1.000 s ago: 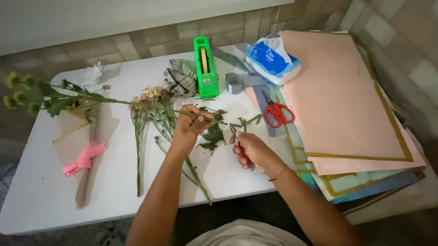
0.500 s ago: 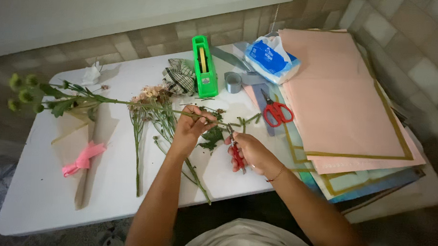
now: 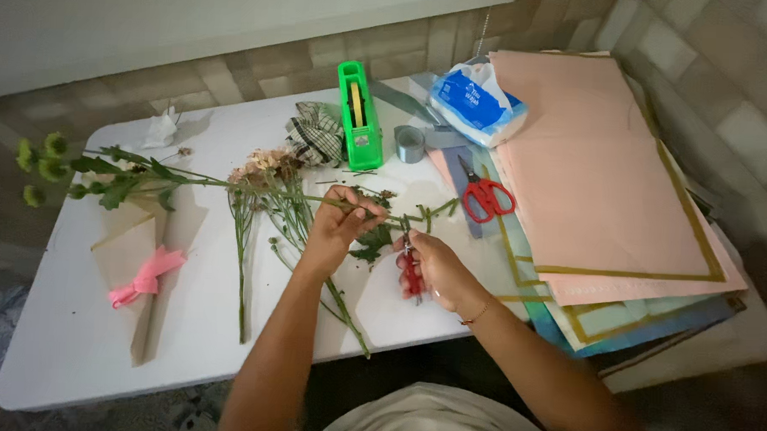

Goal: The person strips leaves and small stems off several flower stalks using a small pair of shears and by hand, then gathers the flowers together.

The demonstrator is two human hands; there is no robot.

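My left hand pinches a long green flower stem that runs left to green bud heads past the table's edge. My right hand grips small red-handled snips, blades up near the stem's cut end. Loose leaves lie between the hands. More stems with dried flowers rest on the white table just left of my left hand.
A brown paper cone with a pink bow lies at the left. A green tape dispenser, a grey ribbon roll, red scissors, a blue tissue pack and stacked pink wrapping sheets fill the right.
My right hand has shifted slightly, bringing the red snips upright close to the stem's end. The stem has moved a little to the right with my left hand.
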